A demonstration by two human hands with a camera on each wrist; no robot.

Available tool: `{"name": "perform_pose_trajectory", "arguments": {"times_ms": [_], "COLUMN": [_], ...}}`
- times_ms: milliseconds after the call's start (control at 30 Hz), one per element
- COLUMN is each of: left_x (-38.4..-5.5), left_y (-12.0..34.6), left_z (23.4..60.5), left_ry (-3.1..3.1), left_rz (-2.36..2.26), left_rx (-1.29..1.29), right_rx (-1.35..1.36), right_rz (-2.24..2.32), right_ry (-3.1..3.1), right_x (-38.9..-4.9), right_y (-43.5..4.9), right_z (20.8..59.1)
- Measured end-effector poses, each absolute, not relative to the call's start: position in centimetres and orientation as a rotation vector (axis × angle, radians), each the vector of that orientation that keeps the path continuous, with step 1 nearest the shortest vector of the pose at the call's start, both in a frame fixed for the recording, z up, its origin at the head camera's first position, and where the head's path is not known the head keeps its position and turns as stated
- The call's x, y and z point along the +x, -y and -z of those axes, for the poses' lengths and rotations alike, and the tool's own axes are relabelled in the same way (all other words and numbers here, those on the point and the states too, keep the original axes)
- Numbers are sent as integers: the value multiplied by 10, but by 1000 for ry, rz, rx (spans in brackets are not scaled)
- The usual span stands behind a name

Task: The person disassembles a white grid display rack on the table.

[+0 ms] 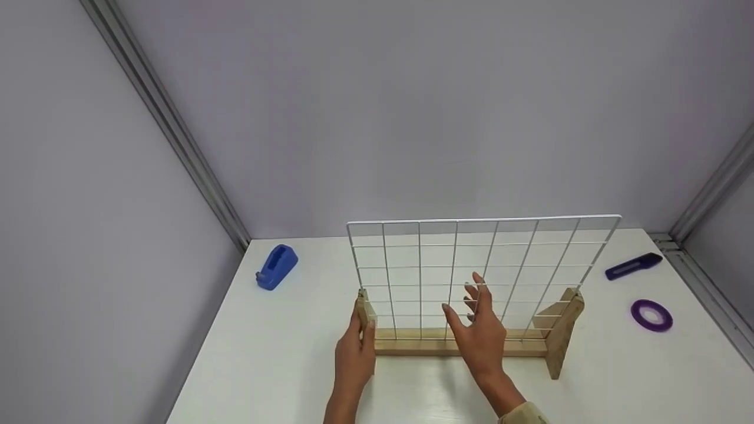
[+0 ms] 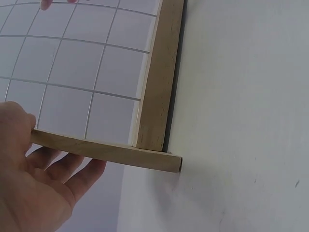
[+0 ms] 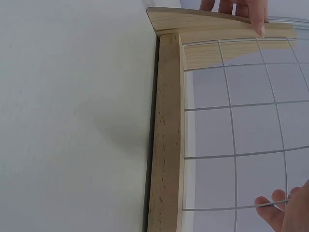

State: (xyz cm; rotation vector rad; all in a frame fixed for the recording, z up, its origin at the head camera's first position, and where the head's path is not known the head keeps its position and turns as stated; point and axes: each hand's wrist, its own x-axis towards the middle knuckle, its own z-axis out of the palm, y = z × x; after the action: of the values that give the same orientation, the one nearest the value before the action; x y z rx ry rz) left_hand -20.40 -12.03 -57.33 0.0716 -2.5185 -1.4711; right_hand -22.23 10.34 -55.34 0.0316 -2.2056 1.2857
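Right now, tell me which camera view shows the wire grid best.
The head view: it takes in the whole wire grid, though the right hand overlaps part of it. Both wrist views show only a lower section, near the left hand and along the wooden crossbar, cropped by the picture edge.

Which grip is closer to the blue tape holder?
The left grip, holding the wooden stand right of the tape holder; the right grip is farther right, by the wire rack.

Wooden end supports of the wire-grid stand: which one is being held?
The left end support, held by the left grip; the right end support has no hand on it.
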Motion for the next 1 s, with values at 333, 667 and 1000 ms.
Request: {"name": "perform_pose_trajectory", "arguments": {"times_ms": [333,667,1000], "left_x": [-202,-201,-202], "left_y": [118,119,119], "left_z": [578,576,574], "left_ry": [2500,2543,2535], "left_rz": [1446,1415,1385], "left_rx": [59,106,120], "right_rx": [47,59,65], "right_rz": [-1182,-1224,-1242], "right_ry": [2173,2095,2081], "right_x": [-225,-226,-230], "right_y": [-103,-100,-99], "right_z": [555,548,534]}}
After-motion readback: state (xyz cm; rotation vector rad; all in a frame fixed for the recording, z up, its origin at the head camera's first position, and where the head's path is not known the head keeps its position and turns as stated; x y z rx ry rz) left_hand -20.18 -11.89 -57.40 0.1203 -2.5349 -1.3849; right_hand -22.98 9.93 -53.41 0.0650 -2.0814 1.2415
